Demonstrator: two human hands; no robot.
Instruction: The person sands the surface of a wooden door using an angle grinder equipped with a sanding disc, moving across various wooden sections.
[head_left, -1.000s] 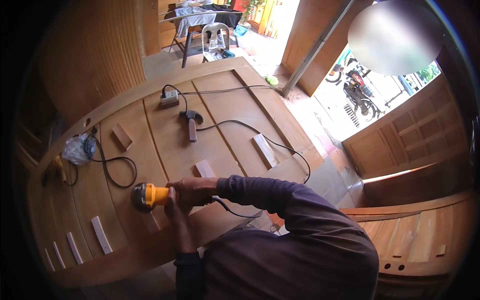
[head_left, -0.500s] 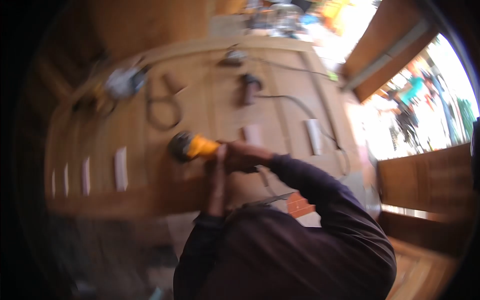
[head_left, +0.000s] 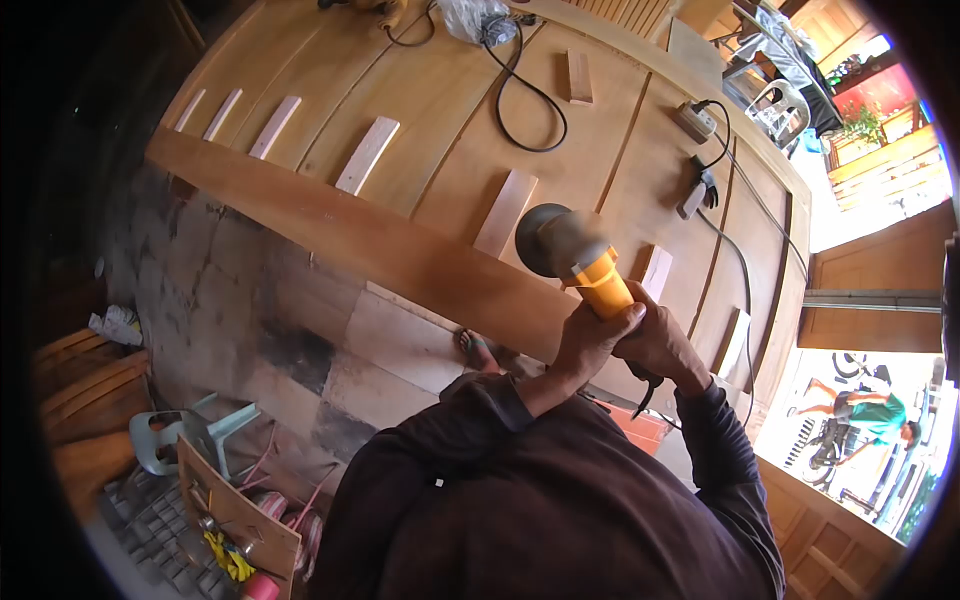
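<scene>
The person holds a yellow power tool over the front part of the wooden surface. Left hand and right hand are side by side on its narrow body, and the fingers of both are clamped around it, although some of them are hidden below. The round dark disc at the front is just beside a pale wooden strip; I cannot tell if it touches the wood.

I judge that the tool is quite heavy, with more weight at the head, and that its case is stiff and rather smooth, so dust could make it slippery. The good place to take hold is the yellow body, with two hands, well away from the disc. The black cord behind the hands is soft and could catch on something.

Compared with the frame from one second ago, the view is turned: the floor and a pale green chair now appear at the lower left. In the picture, the tool points upward and to the left, while earlier it points almost straight left. Both hands keep their hold on it.
</scene>
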